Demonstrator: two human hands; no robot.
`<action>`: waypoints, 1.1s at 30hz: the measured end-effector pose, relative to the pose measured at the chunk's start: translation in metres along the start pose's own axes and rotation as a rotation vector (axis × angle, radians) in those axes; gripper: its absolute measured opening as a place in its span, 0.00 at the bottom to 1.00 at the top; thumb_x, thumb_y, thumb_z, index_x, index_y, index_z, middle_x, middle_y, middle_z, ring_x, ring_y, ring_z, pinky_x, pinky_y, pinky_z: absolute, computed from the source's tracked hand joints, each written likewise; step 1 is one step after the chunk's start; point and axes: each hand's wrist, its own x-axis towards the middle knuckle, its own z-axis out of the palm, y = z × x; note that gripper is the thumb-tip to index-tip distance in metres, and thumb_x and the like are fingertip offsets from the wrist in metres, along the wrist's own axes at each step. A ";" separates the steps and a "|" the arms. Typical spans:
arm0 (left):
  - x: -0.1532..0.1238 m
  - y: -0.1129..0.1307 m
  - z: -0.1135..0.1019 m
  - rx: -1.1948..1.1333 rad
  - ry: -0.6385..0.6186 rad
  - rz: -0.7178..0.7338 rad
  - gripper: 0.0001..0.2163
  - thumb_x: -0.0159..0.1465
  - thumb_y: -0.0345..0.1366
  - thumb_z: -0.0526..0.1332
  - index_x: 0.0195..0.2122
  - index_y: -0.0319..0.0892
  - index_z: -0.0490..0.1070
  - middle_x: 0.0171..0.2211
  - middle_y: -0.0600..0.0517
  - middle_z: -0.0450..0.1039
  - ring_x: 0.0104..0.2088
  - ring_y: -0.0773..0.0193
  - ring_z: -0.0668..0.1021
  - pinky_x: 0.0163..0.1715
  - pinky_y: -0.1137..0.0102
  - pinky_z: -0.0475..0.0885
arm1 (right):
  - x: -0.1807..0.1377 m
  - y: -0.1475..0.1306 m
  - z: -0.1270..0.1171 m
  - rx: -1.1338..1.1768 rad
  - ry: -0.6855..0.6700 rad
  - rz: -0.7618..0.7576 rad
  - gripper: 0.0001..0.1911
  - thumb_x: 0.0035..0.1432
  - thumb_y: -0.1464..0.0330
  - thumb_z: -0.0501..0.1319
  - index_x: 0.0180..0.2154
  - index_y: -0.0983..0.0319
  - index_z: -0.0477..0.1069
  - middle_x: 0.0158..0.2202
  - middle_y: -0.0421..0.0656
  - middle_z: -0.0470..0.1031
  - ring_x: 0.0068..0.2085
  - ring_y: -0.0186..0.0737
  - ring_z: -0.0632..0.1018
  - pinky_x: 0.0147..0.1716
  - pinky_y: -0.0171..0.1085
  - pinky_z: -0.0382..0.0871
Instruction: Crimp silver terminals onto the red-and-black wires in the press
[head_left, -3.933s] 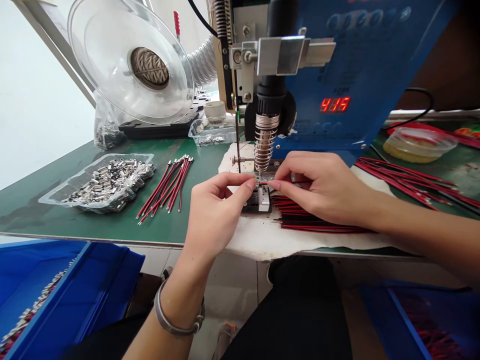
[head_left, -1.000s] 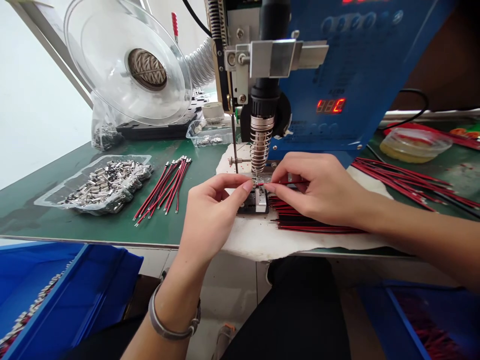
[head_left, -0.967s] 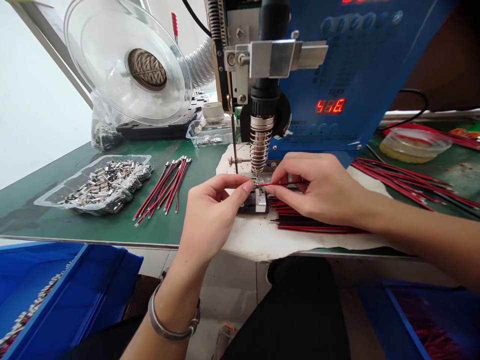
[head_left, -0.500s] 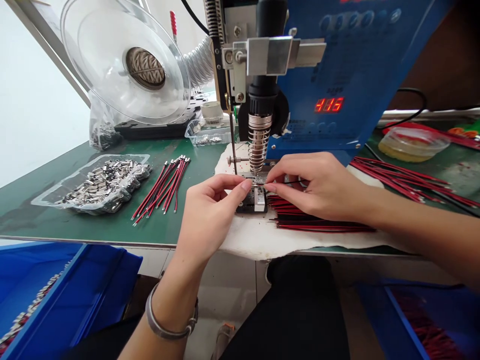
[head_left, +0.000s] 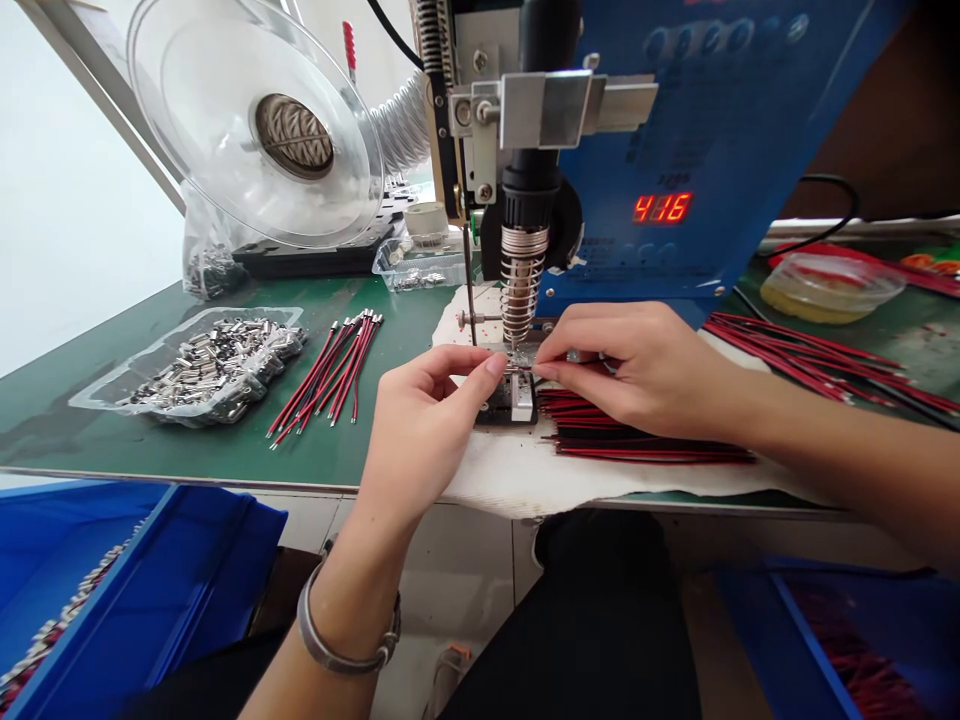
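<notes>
Right hand [head_left: 637,375] pinching thin dark insulated wire [head_left: 600,364]; left hand [head_left: 420,425] pinching, contents too small to tell.
Wire being held at silver-and-black metal fixture [head_left: 523,402], below spring-wrapped cylindrical tool [head_left: 523,270]; likely proving light, bendy, inviting a grip just behind its end.

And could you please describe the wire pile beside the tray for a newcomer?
On the green table, find the big clear tray of metal parts. Between it and the left hand lie red and black wires, silvery caps at their far ends. It is the only tabletop wire pile left of that hand.
</notes>
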 end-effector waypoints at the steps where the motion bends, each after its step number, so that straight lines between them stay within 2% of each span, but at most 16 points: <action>1: 0.000 0.001 0.000 -0.005 0.008 -0.003 0.15 0.65 0.51 0.72 0.35 0.42 0.83 0.26 0.53 0.75 0.23 0.67 0.66 0.24 0.69 0.58 | 0.000 0.000 0.000 0.001 -0.001 0.008 0.09 0.71 0.68 0.61 0.37 0.58 0.78 0.36 0.43 0.82 0.35 0.41 0.80 0.36 0.40 0.72; 4: 0.002 0.001 0.002 -0.066 0.047 0.008 0.15 0.68 0.50 0.69 0.34 0.43 0.82 0.28 0.52 0.77 0.20 0.70 0.61 0.21 0.69 0.55 | 0.000 0.000 0.000 -0.001 -0.008 0.015 0.09 0.71 0.68 0.60 0.37 0.57 0.78 0.37 0.43 0.82 0.36 0.41 0.80 0.37 0.41 0.72; 6: 0.003 0.000 0.003 -0.146 0.061 0.013 0.15 0.70 0.49 0.67 0.35 0.43 0.82 0.31 0.51 0.79 0.20 0.71 0.61 0.20 0.69 0.55 | 0.000 -0.001 0.000 -0.004 -0.006 0.005 0.09 0.71 0.68 0.60 0.37 0.58 0.78 0.37 0.44 0.82 0.36 0.41 0.80 0.37 0.41 0.72; 9: 0.003 -0.002 0.003 -0.201 0.054 0.011 0.14 0.71 0.48 0.65 0.37 0.42 0.81 0.31 0.51 0.79 0.19 0.72 0.61 0.19 0.70 0.54 | -0.001 -0.001 0.000 -0.005 0.003 -0.013 0.10 0.71 0.69 0.60 0.37 0.59 0.78 0.37 0.44 0.82 0.36 0.40 0.80 0.37 0.40 0.72; 16: 0.001 -0.005 0.001 -0.119 0.037 0.022 0.15 0.72 0.50 0.64 0.42 0.42 0.80 0.27 0.52 0.78 0.17 0.71 0.57 0.18 0.68 0.48 | 0.000 -0.001 0.000 -0.003 0.000 0.030 0.09 0.71 0.67 0.61 0.36 0.56 0.78 0.37 0.43 0.83 0.36 0.42 0.80 0.36 0.42 0.72; 33: 0.003 -0.005 0.001 -0.112 0.013 0.025 0.16 0.72 0.51 0.63 0.42 0.42 0.78 0.26 0.52 0.79 0.16 0.71 0.58 0.17 0.68 0.49 | -0.001 -0.003 0.001 -0.054 0.003 0.005 0.10 0.71 0.68 0.60 0.36 0.56 0.78 0.35 0.43 0.82 0.35 0.42 0.80 0.35 0.43 0.71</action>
